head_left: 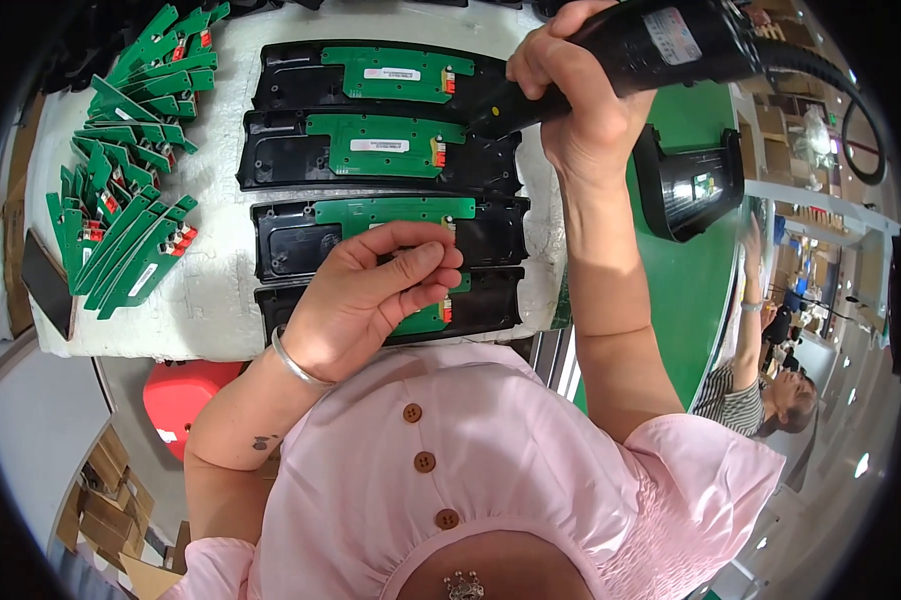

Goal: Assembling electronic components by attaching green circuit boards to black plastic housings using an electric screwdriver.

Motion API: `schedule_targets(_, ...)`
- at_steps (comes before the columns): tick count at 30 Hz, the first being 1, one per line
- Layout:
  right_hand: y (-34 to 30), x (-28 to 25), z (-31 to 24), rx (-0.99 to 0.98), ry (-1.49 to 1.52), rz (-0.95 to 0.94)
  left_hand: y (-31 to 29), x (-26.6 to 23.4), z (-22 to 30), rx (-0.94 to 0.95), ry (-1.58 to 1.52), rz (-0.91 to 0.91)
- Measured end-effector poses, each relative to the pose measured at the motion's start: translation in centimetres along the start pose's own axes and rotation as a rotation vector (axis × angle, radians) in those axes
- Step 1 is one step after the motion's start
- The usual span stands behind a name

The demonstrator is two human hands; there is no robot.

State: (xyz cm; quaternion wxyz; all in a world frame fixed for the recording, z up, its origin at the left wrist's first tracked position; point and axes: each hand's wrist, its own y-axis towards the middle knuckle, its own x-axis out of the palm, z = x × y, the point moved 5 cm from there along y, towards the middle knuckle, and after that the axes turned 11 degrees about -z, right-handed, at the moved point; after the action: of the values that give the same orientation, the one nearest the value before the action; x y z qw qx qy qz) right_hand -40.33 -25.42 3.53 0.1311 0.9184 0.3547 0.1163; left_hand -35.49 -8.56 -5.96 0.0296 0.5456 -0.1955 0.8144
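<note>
Black power tool [620, 55], clasped in the right hand [582, 95], slants toward the second casing [278, 152] from the top; the left hand [395, 275], pinched together, is over the third green board [395, 209]. Such slant might cause slipping, scratching a board.

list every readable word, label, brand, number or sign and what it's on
No text can be read.
White label on the black cylindrical handheld tool: too small.
White stickers on flat green circuit boards in black plastic housings: too small.
White strip on a loose green circuit board: too small.
</note>
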Motion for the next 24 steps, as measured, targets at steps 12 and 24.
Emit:
schedule_targets(12, -3.6, 1.5, -8.0, -0.404, 0.180, -0.317, 0.3, 0.2, -0.5, 0.029, -0.130, -0.018)
schedule_targets(24, -7.8, 2.0, -9.5, -0.301, 0.201, -0.450, 0.9, 0.3, -1.9, 0.042, -0.176, -0.078)
